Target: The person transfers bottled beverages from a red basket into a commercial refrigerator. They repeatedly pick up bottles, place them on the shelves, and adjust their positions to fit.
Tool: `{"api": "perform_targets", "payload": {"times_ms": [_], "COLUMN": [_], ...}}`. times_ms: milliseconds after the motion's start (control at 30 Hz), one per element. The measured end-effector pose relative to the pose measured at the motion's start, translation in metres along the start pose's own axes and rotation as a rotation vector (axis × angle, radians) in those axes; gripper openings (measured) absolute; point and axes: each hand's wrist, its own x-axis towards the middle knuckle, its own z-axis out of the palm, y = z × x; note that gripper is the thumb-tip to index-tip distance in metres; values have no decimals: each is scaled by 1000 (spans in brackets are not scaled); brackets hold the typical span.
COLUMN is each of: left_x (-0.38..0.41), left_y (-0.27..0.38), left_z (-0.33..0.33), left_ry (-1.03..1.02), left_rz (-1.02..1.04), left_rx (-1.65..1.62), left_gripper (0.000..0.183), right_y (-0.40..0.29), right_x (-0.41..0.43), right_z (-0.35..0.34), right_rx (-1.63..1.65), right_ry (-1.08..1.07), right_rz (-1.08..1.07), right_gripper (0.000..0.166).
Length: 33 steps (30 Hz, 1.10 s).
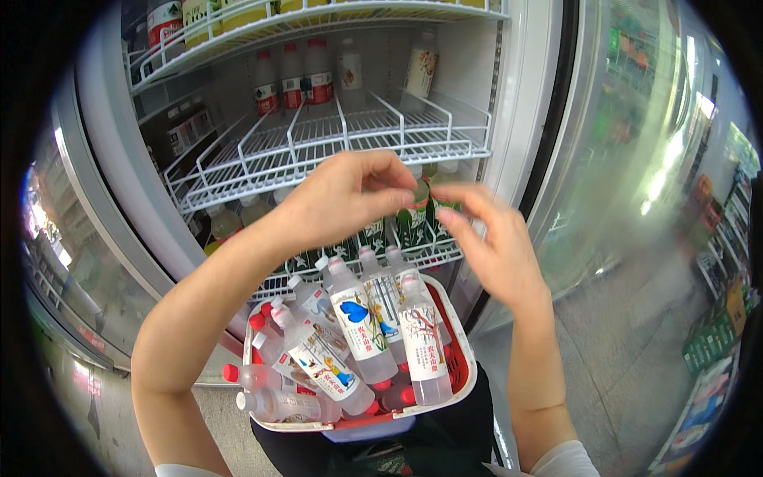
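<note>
My left hand point(351, 203) is raised in front of a wire shelf, thumb and forefinger apart. My right hand point(492, 244) faces it with spread fingers, slightly blurred. Behind the fingertips stands a green-labelled bottle point(412, 229) on the lower shelf; whether a finger touches it I cannot tell. Below my hands, a red basket with a white rim point(468, 372) sits against my dark-clothed legs, heaped with clear plastic bottles. On top lie a bottle with a blue picture point(359, 328), one with a red tree picture point(423, 343) and another with a skating figure point(326, 361).
The middle wire shelf point(322, 137) has dividers; red-labelled bottles point(319, 74) and a pale-labelled bottle point(422, 68) stand at its back. Bottles fill the upper shelf point(334, 15). Glass doors point(602, 149) flank the cooler. A green carton point(712, 340) is on the right.
</note>
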Motion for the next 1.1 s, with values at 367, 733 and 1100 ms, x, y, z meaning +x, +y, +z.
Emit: {"api": "perform_targets", "payload": {"times_ms": [367, 733, 1100], "left_x": [122, 255, 355], "left_y": [-19, -65, -80], "left_z": [-49, -61, -87], "left_ry": [308, 502, 223], "left_rz": [39, -45, -312], "left_rx": [405, 409, 518], "left_gripper": [27, 43, 75], "right_y": [121, 270, 259], "right_x": [215, 329, 331], "right_z": [33, 66, 60], "right_rx": [-203, 77, -796], "right_ry": [263, 154, 41], "right_rz": [-5, 356, -184], "right_gripper": [45, 45, 20]}}
